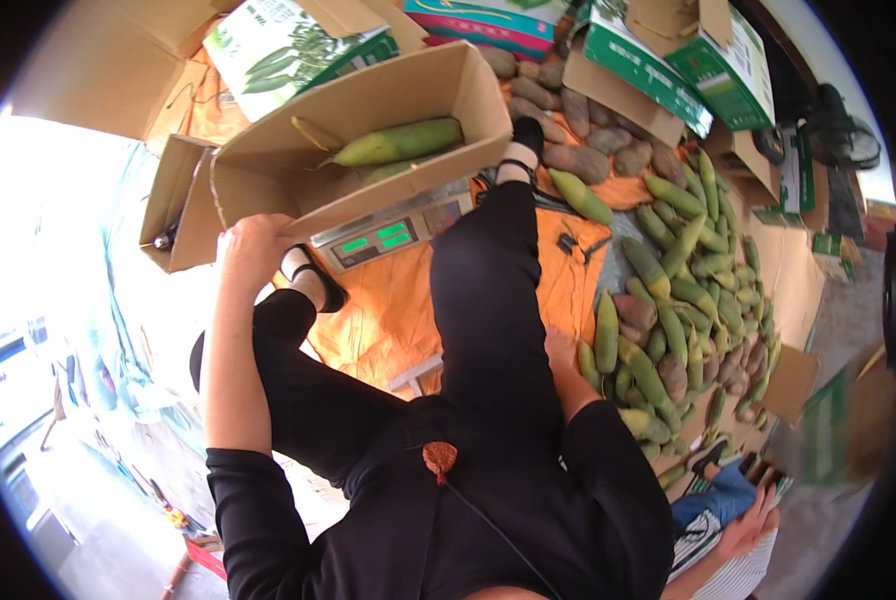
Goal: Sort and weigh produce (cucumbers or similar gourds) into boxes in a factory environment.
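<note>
My left hand (253, 248) is closed on the near left corner of an open cardboard box (368, 108). Inside lies a long green radish (398, 143), with part of another beneath it. The box rests on a digital scale (378, 238) with lit green digits. My right hand (560, 352) hangs beside my right thigh, next to a heap of green radishes (653, 375); its fingers are hidden. One single green radish (580, 197) lies apart from the heap, close to my right foot.
Brown root vegetables (578, 160) lie beyond my right foot on an orange sheet (368, 345). Green-and-white printed cartons (288, 60) stand at the far side, and more cartons (723, 75) at the far right. Another person's hand (753, 522) shows at the lower right.
</note>
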Demonstrator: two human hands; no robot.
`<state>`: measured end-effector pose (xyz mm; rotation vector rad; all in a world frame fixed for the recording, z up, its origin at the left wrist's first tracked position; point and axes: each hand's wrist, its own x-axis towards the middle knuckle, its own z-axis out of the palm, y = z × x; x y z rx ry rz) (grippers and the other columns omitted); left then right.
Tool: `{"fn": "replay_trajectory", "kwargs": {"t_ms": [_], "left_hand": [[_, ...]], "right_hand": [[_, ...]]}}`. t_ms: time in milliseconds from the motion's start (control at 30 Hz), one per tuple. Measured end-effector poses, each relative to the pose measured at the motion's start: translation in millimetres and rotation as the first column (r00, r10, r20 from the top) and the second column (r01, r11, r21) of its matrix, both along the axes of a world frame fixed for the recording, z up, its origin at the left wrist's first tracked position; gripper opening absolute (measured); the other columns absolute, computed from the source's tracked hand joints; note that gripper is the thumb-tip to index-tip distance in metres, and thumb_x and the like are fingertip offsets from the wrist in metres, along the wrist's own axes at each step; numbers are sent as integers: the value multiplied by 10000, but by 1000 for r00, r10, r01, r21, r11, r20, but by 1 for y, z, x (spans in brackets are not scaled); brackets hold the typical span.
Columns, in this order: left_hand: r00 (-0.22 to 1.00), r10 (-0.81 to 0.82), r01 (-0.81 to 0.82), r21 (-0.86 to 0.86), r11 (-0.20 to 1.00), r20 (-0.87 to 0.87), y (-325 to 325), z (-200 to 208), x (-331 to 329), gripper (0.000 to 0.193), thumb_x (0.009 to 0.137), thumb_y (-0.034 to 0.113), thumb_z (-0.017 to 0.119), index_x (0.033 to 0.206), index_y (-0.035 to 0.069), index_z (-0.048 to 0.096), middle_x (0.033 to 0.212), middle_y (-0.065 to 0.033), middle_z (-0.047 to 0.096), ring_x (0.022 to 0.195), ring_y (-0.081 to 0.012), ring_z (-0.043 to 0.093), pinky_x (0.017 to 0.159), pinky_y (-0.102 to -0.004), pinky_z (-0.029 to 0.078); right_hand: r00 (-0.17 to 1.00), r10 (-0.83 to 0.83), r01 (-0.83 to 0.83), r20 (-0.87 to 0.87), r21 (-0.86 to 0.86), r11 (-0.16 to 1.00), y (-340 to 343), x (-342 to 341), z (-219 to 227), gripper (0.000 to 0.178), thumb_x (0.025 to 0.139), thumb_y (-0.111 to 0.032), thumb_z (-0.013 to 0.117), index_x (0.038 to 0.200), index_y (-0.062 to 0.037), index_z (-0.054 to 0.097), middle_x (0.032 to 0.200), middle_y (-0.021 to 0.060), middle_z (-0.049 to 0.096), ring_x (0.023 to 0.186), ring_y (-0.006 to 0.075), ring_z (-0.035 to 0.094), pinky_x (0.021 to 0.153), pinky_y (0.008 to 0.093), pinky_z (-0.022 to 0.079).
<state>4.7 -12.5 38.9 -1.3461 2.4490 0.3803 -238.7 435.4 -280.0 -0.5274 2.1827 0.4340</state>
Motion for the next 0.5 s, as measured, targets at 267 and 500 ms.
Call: {"fn": "replay_trajectory", "kwargs": {"t_ms": [267, 500], "left_hand": [[999, 50, -50, 8, 999, -16, -1, -13, 26, 153, 827, 191, 602, 954, 190, 686, 835, -87, 665, 897, -285, 630, 810, -475, 426], [999, 32, -31, 10, 999, -36, -5, -13, 14, 152, 815, 184, 618, 952, 166, 682, 844, -95, 668, 904, -294, 632, 811, -475, 424]], "right_hand": [[998, 50, -51, 28, 14, 999, -32, 12, 34, 400, 834, -238, 579, 1185, -81, 467, 1185, 168, 538, 1140, 337, 515, 921, 461, 433], [991, -130, 133, 35, -397, 908, 5, -13, -15, 482, 725, -178, 697, 1127, -24, 479, 1109, 205, 543, 1048, 374, 535, 888, 432, 447]]}}
